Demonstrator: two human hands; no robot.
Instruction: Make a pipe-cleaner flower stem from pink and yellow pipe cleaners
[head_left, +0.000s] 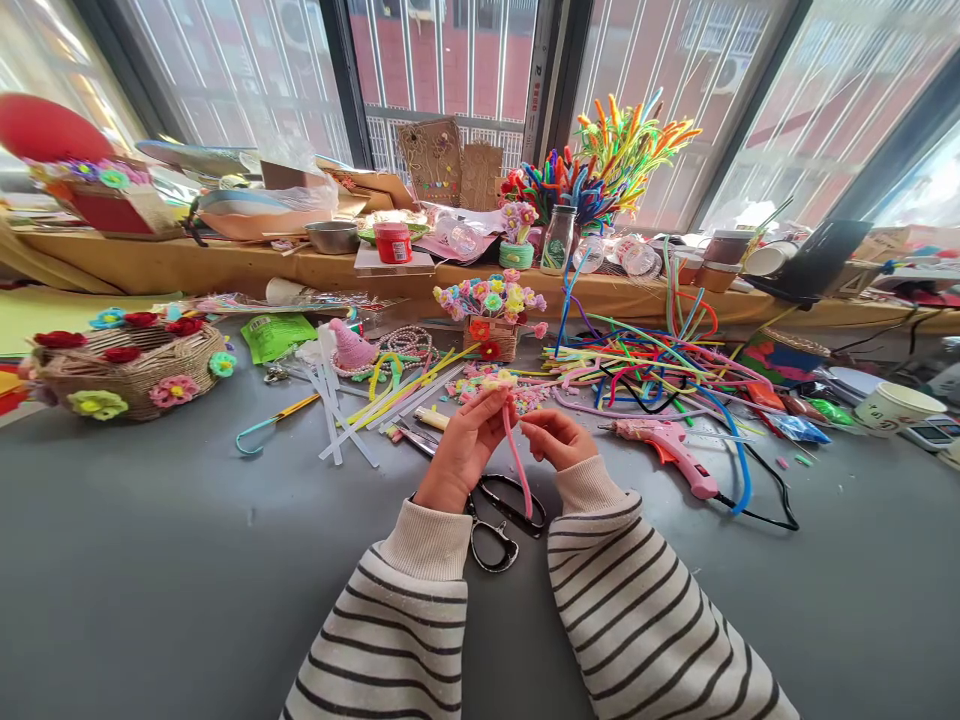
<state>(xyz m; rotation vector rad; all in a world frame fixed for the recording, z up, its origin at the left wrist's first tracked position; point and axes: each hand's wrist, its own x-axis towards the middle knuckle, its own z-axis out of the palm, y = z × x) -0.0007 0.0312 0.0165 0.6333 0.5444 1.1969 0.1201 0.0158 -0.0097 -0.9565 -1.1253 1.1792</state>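
My left hand (466,445) pinches a pink pipe cleaner (517,462) upright; its lower end curves down over the scissors. Close beside it, my right hand (559,438) has its thumb and fingers pressed together near the stem; whatever is between them is too small to make out. A small yellow and pink flower (498,381) shows just above my left fingertips, and I cannot tell if it is joined to the stem. Below my hands lie black-handled scissors (493,546), blades pointing away under my left hand. Small pastel pieces (469,385) are scattered behind my fingers.
Right of my hands lie a pink glue gun (671,450) and a tangle of pipe cleaners (637,365). On the left are clear glue sticks (330,420), a crochet hook (277,424) and a flowered twine basket (120,372). Behind stands a small flower box (491,338).
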